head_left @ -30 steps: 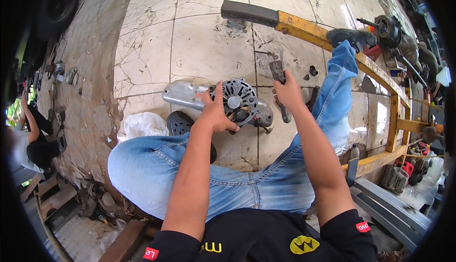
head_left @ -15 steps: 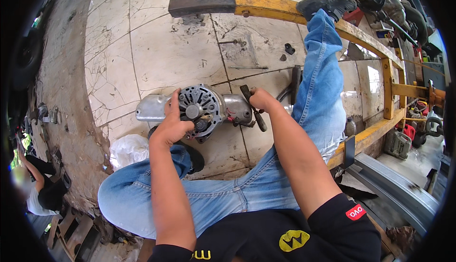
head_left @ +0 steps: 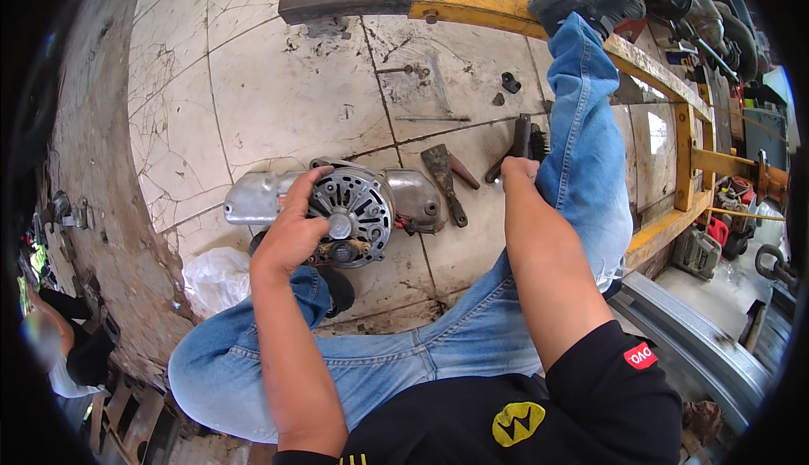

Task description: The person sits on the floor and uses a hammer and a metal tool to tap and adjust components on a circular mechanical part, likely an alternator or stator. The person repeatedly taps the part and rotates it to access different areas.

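A round metal alternator with a slotted housing lies on the tiled floor. My left hand grips its left side, the thumb near the central hub and a finger stretched to the far rim. Beside my right knee, my right hand is closed at a dark wire brush; the fingers partly hide its handle. Left of that hand lies a scraper with a broad worn blade, partly beside a tool with a reddish-brown handle.
A silver metal cover extends behind the alternator. White plastic lies near my left foot. A thin rod and small dark parts sit farther off. A yellow steel frame runs along the far and right sides.
My right hand has let go of the scraper, which now lies on the floor, and has moved right to the wire brush. The alternator has turned under my left hand.
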